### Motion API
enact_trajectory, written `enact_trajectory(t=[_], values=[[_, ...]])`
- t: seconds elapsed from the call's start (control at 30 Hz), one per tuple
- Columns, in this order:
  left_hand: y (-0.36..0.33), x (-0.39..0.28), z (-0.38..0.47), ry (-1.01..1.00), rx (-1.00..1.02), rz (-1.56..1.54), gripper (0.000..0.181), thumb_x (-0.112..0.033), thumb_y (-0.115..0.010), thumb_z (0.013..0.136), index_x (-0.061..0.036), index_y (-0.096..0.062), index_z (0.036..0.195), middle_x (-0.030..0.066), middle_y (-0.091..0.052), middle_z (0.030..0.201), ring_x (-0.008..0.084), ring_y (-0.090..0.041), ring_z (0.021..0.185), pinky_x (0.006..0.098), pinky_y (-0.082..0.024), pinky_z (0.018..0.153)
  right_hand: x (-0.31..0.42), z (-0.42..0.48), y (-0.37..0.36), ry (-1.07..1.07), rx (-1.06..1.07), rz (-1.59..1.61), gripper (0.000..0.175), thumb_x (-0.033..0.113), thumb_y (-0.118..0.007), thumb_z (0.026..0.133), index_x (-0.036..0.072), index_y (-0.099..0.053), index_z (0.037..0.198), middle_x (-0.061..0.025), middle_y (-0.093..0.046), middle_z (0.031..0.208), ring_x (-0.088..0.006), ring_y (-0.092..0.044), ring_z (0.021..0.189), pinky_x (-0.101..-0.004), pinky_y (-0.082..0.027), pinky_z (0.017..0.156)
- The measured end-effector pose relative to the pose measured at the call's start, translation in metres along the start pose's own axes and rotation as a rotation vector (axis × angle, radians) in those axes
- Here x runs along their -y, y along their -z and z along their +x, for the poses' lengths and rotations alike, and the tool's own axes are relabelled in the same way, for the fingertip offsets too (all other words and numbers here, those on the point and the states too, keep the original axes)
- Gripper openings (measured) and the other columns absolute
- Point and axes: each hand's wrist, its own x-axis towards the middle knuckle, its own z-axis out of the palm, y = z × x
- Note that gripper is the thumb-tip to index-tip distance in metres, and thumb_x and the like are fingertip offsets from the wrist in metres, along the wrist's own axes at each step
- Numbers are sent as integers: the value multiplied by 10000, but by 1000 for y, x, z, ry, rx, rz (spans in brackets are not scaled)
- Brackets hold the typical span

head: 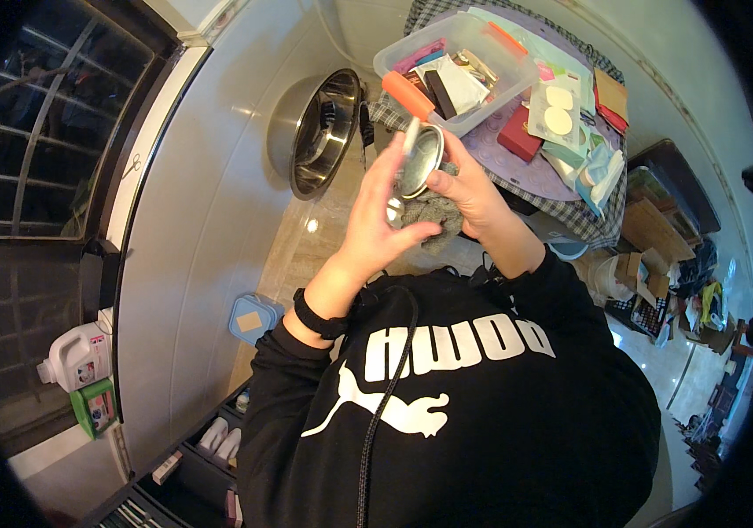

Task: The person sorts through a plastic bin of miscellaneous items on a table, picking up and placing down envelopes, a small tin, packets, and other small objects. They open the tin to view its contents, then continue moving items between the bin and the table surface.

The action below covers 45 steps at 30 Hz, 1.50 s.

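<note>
A round case or tin with a shiny silver inner face is held up between my two hands, with a thin white edge standing beside it. My right hand grips its rim, thumb at the lower edge. On the other side, my left hand lies along the white edge with straight fingers, its thumb reaching towards a grey knitted item. That item hangs just below the round face, near both palms; which hand supports it is unclear. A small shiny round part shows by my left palm.
A clear plastic box with orange clasps holds packets on a cloth-covered table, near a dark red box. Left of my hands a steel basin leans near the wall. A blue-lidded container and dark drawers lie lower left.
</note>
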Motion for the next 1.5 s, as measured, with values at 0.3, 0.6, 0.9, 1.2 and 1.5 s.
enact_trajectory(t=[0.3,0.6,0.9,1.2,1.5], values=[[-3,10,0,344,-213,-524,650,-64,-544,794,-53,-200,1345,114,-376,1281,218,-400,1157,340,-341,952,6,2,-1,-228,66,-193,588,297,-610,800,31,-306,1227,-107,-504,1022,-148,-493,915,-267,-470,631],[14,20,6,454,-156,-1683,569,-596,-272,832,-242,-338,1271,138,-393,1264,281,-441,1093,441,-374,892,49,2,-7,149,-181,-181,293,241,-407,896,31,-476,1087,-79,-538,945,-131,-538,749,-212,-457,575],[-9,13,23,413,-101,-1565,644,-575,-220,853,-129,-253,1317,142,-300,1335,306,-318,1213,458,-247,1009,-1,45,-52,751,254,-1459,404,228,-541,777,26,-498,1125,-113,-449,1237,-270,-396,1164,-406,-385,807],[-7,-6,28,612,-352,-1372,562,-542,-219,873,-187,-295,1302,39,-407,1263,217,-351,1204,446,-313,953,10,86,-9,627,-109,-1653,153,158,-494,795,17,-544,829,-123,-568,832,-292,-545,807,-383,-449,698],[3,-2,34,591,-279,-1594,520,-529,-242,873,-205,-357,1264,38,-420,1249,228,-376,1180,436,-310,964,33,45,-25,1067,39,-1183,221,178,-528,777,75,-580,966,-95,-581,950,-263,-536,899,-336,-446,754]])
